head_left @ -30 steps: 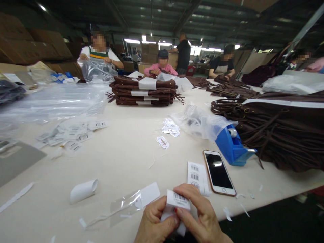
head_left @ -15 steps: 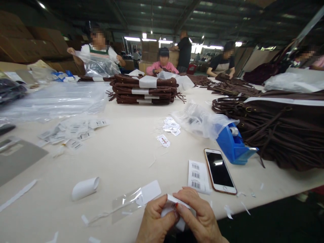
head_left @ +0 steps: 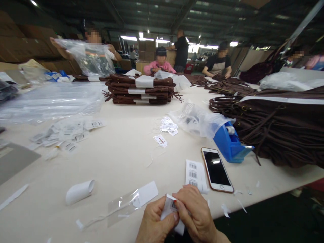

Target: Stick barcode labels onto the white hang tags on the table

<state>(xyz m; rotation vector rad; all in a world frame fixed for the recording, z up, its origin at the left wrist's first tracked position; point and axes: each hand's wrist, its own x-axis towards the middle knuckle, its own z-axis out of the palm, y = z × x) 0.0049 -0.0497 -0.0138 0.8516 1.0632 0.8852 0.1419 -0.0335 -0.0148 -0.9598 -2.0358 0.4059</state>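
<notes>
Between my two hands, at the table's near edge, is a white paper barcode label (head_left: 167,206) with dark printed bars showing. My left hand (head_left: 154,219) pinches its left side between thumb and fingers. The fingers of my right hand (head_left: 197,211) are closed on its right side and cover part of it. Just beyond my right hand lies a sheet of barcode stickers (head_left: 196,172), next to a phone (head_left: 218,170). To the left of my hands, a white hang tag (head_left: 149,193) sticks out of a clear plastic sleeve (head_left: 121,206) with a string.
A blue tape dispenser (head_left: 229,145) stands right, partly under thin plastic. Dark brown bags (head_left: 286,128) are heaped behind it; more brown bags (head_left: 141,88) are stacked mid-table. Loose tags (head_left: 168,125), printed labels (head_left: 68,131) and clear bags (head_left: 50,101) lie around. Several people work beyond.
The label in my hands has turned so that its barcode shows more. The view has shifted slightly right. At the back left, a person has raised a clear plastic bag higher.
</notes>
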